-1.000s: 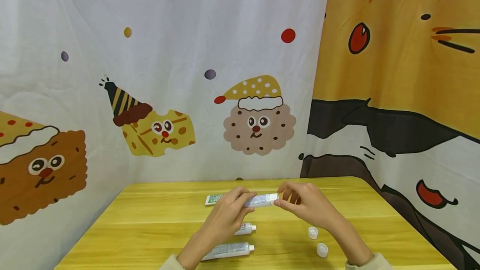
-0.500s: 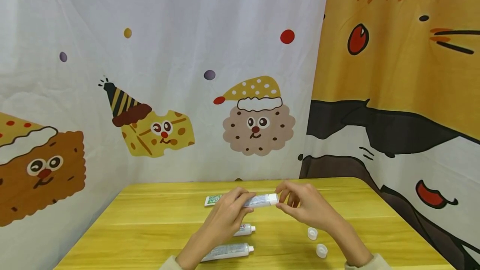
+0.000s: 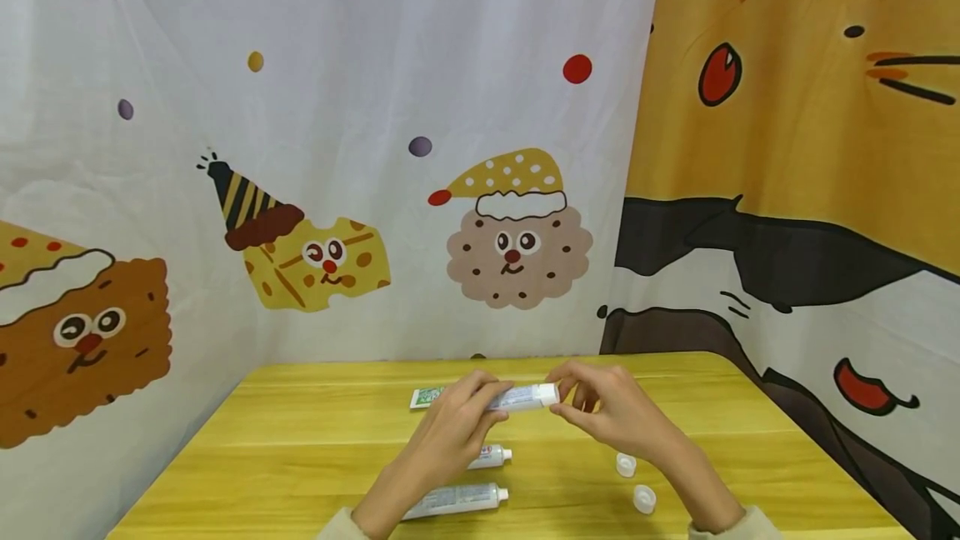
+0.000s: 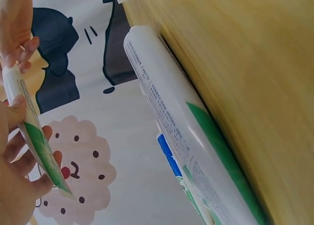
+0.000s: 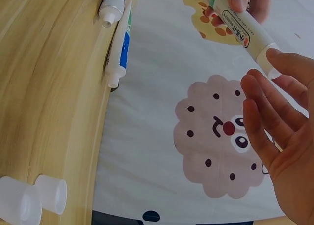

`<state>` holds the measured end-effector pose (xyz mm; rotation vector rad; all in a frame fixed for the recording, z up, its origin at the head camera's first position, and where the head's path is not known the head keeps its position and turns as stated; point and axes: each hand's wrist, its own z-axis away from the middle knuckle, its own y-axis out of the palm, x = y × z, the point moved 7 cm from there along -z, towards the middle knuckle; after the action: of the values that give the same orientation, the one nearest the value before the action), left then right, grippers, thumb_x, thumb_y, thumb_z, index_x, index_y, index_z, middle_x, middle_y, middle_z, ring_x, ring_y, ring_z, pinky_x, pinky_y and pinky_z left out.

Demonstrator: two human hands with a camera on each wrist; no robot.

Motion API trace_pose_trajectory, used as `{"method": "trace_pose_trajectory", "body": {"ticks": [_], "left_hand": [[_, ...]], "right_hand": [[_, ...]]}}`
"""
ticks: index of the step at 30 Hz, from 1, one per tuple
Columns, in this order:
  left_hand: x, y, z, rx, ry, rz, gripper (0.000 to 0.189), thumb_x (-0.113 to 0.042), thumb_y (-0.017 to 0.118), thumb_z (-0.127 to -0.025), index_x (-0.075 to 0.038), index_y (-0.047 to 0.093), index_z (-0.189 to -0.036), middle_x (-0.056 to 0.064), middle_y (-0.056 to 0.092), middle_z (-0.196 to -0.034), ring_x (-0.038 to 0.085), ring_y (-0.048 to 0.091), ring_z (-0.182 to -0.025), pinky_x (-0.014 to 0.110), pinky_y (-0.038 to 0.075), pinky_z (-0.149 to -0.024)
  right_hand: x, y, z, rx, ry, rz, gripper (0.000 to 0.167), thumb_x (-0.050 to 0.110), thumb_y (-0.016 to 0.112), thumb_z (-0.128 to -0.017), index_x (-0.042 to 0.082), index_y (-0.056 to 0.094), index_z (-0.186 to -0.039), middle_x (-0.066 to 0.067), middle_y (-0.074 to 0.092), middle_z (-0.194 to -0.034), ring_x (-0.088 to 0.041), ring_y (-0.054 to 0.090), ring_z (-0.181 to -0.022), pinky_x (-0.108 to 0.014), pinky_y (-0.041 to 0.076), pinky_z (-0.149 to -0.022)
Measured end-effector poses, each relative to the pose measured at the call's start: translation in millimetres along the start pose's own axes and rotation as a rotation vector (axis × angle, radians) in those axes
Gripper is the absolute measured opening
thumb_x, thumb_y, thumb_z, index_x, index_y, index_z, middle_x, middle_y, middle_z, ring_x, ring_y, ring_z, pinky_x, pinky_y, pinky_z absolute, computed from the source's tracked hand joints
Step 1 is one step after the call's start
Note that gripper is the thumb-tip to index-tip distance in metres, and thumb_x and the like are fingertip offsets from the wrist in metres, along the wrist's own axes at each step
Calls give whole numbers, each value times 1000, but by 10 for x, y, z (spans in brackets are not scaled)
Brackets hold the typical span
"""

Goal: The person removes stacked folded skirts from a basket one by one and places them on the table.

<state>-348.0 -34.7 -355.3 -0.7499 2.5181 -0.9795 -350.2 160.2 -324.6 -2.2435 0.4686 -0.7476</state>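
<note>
My left hand (image 3: 450,423) holds a toothpaste tube (image 3: 516,398) above the table, its capped end pointing right. Left of that hand shows the tube's green-printed tail (image 3: 426,397). The thumb and fingers of my right hand (image 3: 618,411) pinch the white cap (image 3: 549,394) at the tube's end. In the right wrist view the thumb lies on the cap (image 5: 269,65), with other fingers spread loosely below. Below the left hand, a smaller tube (image 3: 491,457) and a larger tube (image 3: 457,500) lie on the table with bare nozzles, partly hidden by the left arm.
Two loose white caps, a farther one (image 3: 626,465) and a nearer one (image 3: 644,499), sit on the wood-grain table (image 3: 300,440) beside the right forearm. A printed cartoon curtain (image 3: 337,107) hangs behind the table and along its sides.
Both hands stay nearly in place around the tube. The right thumb and fingers shift slightly at the cap. The tubes and loose caps on the table have not moved.
</note>
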Motion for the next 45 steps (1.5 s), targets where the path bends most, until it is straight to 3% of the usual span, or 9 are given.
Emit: {"method": "trace_pose_trajectory", "body": {"ticks": [7,16,24,28,34,39,45], "left_hand": [[4,11,2,17,-2,8,33,-18,71,-98,-12,69,-130,-2,66,-114,6,58,-87,19,51,-74],[11,-16,16,-24,7,34,34,-14,76,-93,-12,70,-127,-2,66,-112,7,59,-87,19,51,-73],[28,-33,9,-16,-7,53,33,-16,74,-95,-11,70,-127,-1,66,-112,6,57,-85,17,51,-72],[99,-23,22,1,-45,87,33,-18,72,-97,-11,69,-129,-1,65,-115,6,57,-86,17,51,-71],[296,22,70,22,-154,177,33,-22,69,-99,-13,67,-131,-3,65,-120,4,57,-87,20,53,-74],[413,68,74,45,-207,227,33,-23,69,-99,-15,67,-130,-2,66,-122,6,60,-91,24,54,-78],[577,149,137,116,-252,249,30,-21,70,-98,-15,67,-128,-2,66,-123,11,64,-103,30,57,-86]], "right_hand": [[-15,21,-3,-1,28,39,16,20,80,-92,19,72,-106,14,69,-85,6,54,-59,-19,50,-53],[15,44,-9,10,17,96,13,27,76,-96,19,72,-105,14,69,-85,8,56,-64,-17,50,-56],[-3,50,-19,0,23,125,13,27,76,-95,17,73,-104,11,72,-82,8,57,-63,-16,50,-55],[-37,45,-23,-9,40,150,24,30,77,-95,16,73,-113,11,72,-82,8,56,-62,-16,49,-55],[-115,14,-18,49,86,154,34,31,70,-100,17,67,-131,10,72,-88,7,55,-61,-18,49,-55],[-152,-18,-8,91,105,143,31,33,68,-101,20,66,-129,12,71,-87,7,55,-60,-19,48,-54],[-172,-24,21,126,136,129,27,34,67,-102,20,68,-125,13,71,-87,4,58,-62,-20,49,-55]]}}
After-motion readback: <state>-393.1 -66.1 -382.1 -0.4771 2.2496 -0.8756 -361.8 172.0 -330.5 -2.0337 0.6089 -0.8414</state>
